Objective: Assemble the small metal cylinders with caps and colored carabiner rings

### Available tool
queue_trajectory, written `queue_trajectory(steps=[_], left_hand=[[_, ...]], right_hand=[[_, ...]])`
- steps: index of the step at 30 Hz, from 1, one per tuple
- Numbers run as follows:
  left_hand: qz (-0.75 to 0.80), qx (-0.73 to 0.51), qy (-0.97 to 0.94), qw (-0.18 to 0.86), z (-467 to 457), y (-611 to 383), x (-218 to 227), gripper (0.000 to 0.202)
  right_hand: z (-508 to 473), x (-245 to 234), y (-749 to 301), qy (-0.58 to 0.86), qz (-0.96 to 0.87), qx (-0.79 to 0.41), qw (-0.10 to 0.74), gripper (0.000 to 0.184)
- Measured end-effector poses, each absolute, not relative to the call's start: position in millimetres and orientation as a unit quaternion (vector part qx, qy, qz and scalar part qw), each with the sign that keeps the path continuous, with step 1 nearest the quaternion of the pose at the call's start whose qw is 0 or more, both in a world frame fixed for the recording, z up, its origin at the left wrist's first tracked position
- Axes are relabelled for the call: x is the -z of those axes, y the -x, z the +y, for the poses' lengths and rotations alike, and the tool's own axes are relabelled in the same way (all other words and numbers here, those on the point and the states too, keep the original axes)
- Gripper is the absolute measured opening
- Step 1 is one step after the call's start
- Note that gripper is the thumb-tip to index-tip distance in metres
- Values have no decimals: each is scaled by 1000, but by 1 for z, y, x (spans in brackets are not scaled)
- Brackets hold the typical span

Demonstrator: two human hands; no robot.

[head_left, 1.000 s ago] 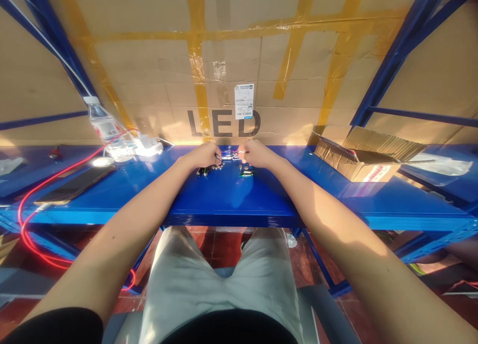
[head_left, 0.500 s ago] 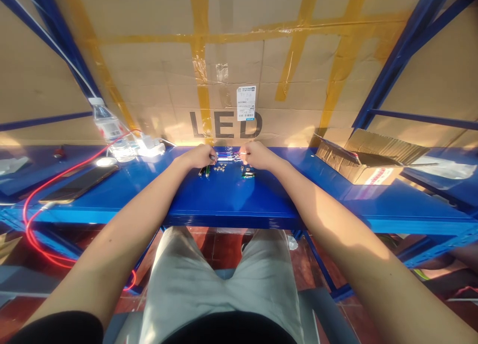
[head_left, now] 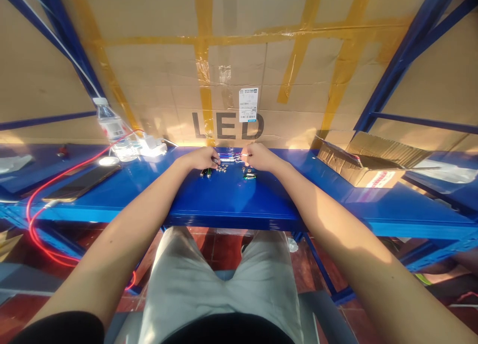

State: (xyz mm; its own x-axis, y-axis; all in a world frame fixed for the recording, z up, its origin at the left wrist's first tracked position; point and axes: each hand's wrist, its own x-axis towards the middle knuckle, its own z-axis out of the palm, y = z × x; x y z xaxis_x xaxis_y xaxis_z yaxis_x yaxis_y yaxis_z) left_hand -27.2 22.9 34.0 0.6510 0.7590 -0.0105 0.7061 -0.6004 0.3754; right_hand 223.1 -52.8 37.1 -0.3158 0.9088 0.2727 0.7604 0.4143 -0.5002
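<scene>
My left hand (head_left: 203, 158) is closed, its fingertips pinched beside a small group of metal pieces (head_left: 222, 169). Whatever is between those fingers is too small to name. Across from it, my right hand (head_left: 257, 156) is also closed in a pinch, at the right ends of several slim blue and silver pens (head_left: 227, 157); a thin, light-coloured thing shows at its fingertips, its kind unclear. Below the left fingers lie dark green pen-like parts (head_left: 205, 173). A shiny green piece (head_left: 250, 175) lies under the right hand, with small metal bits just above it.
On the blue table (head_left: 231, 199), a phone (head_left: 82, 182), red cable (head_left: 45, 184) and water bottle (head_left: 114, 127) are at left. An open cardboard box (head_left: 360, 167) stands at right. Behind rises a taped cardboard sheet (head_left: 164, 85); blue posts frame both sides.
My left hand has moved slightly right and down, its fingertips now by the small metal pieces. The right hand keeps its pinch in nearly the same place. The view has shifted slightly.
</scene>
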Motion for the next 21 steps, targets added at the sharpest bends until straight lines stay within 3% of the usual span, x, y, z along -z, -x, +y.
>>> queue_trajectory(steps=[8, 13, 21], left_hand=[[401, -88, -888, 206, 18, 21, -33, 25], [417, -114, -887, 163, 15, 18, -29, 35], [414, -108, -889, 162, 15, 16, -35, 31]], right_hand=[[-53, -36, -222, 518, -803, -150, 256, 26], [-55, -36, -222, 517, -804, -152, 250, 26], [-55, -36, -222, 523, -799, -161, 248, 22]])
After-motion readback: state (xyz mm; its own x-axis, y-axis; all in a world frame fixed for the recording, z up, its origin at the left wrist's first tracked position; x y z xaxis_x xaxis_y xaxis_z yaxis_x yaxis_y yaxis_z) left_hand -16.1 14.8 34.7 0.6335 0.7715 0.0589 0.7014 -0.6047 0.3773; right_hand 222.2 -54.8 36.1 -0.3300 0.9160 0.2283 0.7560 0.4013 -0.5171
